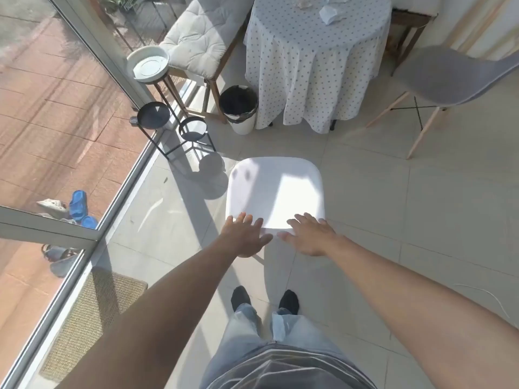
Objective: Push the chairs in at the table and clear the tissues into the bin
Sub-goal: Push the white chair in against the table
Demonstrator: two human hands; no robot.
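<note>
Fingers of both hands were spread wide and flat, gripping nothing. The left hand (pixel 247 237) and right hand (pixel 310 235) lay at the near edge of the white chair (pixel 275 192); whether the palms pressed on it or hovered just above could not be told. This chair stood well apart from the table (pixel 317 60), with bare floor between, so the pushing-in was judged barely begun. The grey shell chair (pixel 452 77) to the right was angled away from the table and likewise not tucked in; the cushioned wooden chair (pixel 202 37) on the left stood beside the table, its seat not under the cloth. Crumpled tissues (pixel 330 14) lay on the polka-dot tablecloth near the far edge, uncollected. The bin (pixel 238 106), lined in black, stood on the floor touching the hanging cloth at the table's left. By this evidence no part of the task was complete: three chairs and the tissues remained.
</note>
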